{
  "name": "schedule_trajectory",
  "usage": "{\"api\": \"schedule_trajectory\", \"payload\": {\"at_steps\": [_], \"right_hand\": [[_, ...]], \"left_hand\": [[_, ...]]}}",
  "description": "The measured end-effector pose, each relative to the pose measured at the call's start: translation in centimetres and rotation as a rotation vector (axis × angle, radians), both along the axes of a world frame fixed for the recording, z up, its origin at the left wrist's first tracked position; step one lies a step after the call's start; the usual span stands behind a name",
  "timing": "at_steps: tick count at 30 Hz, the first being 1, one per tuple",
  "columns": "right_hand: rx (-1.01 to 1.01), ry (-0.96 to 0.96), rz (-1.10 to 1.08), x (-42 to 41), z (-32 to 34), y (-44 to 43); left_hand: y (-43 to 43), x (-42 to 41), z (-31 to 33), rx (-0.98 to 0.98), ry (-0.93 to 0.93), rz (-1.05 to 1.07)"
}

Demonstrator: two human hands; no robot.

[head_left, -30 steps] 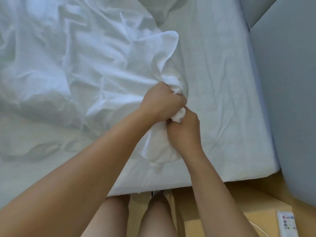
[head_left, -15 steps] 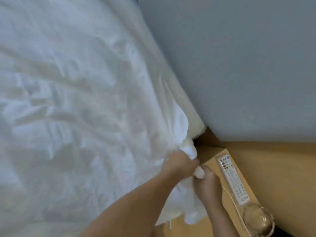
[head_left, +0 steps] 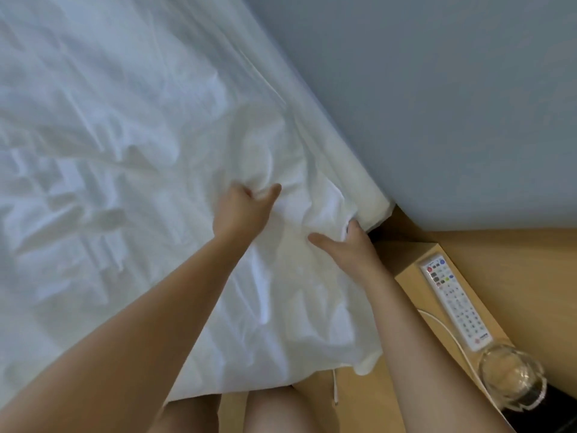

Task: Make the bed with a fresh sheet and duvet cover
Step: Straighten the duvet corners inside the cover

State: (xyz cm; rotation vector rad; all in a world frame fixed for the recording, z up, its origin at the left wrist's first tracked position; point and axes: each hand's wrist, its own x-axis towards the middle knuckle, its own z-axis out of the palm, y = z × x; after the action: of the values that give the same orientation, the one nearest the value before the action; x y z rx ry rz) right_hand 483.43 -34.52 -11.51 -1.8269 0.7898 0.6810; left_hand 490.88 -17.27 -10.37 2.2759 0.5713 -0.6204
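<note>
At mattress corner (head_left: 376, 200): left hand (head_left: 239, 212) bunches crumpled white sheet (head_left: 140, 120); right hand (head_left: 346, 246) hooks its edge.

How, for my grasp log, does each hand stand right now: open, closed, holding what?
Left hand: closed, gripping a bunched fold of the white cover.
Right hand: fingers curled over the same cover's edge, thumb straight; holding it.

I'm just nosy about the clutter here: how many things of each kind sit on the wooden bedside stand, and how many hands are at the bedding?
Hands: 2, the left hand and the right hand, both at the white bedding
Remote control: 1
Clear glass: 1
White cable: 1
Total: 5
</note>
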Motion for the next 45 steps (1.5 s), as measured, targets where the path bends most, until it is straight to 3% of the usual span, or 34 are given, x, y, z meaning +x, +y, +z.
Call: {"api": "schedule_trajectory", "payload": {"at_steps": [3, 7, 19, 25, 27, 29, 32, 34, 37, 39, 42, 45], "right_hand": [[0.056, 0.057, -0.055, 2.2, -1.1, 1.8], [0.072, 0.026, -0.055, 3.4, -1.1, 2.9], [0.263, -0.082, -0.027, 8.2, 0.1, 5.7], [0.141, -0.031, 0.168, 8.7, -0.3, 7.6], [0.056, 0.006, 0.259, 8.4, -0.1, 7.6], [-0.040, 0.045, 0.355, 7.9, -0.3, 7.6], [0.005, 0.032, 0.419, 7.5, 0.0, 8.0], [0.045, -0.030, 0.352, 7.4, 0.9, 7.8], [0.078, -0.148, 0.079, 7.4, 2.4, 5.4], [0.103, -0.159, -0.001, 7.3, 2.3, 4.2], [0.022, -0.121, 0.102, 7.3, 1.1, 4.4], [-0.031, -0.071, 0.149, 6.8, 0.0, 4.0]], "left_hand": [[1.6, 1.4, -0.4, 0.070, 0.034, 0.215], [1.7, 2.4, -2.1, -0.011, 0.111, 0.282], [5.2, -1.2, 4.0, -0.194, -0.243, 0.456], [4.7, -2.1, 8.7, -0.526, -0.243, 0.466], [5.6, -3.1, 8.3, -0.421, -0.125, 0.331], [7.8, -3.9, 6.4, -0.122, 0.084, 0.144], [9.6, -3.2, 5.9, 0.238, 0.391, -0.162], [9.5, -2.2, 6.8, 0.217, 0.375, -0.242], [8.2, -0.9, 8.7, 0.110, 0.266, -0.196], [7.1, -0.6, 7.7, 0.298, 0.369, -0.322], [5.2, 0.3, 4.8, 0.499, 0.540, -0.498], [3.5, 2.9, 3.1, 0.566, 0.447, -0.546]]}}
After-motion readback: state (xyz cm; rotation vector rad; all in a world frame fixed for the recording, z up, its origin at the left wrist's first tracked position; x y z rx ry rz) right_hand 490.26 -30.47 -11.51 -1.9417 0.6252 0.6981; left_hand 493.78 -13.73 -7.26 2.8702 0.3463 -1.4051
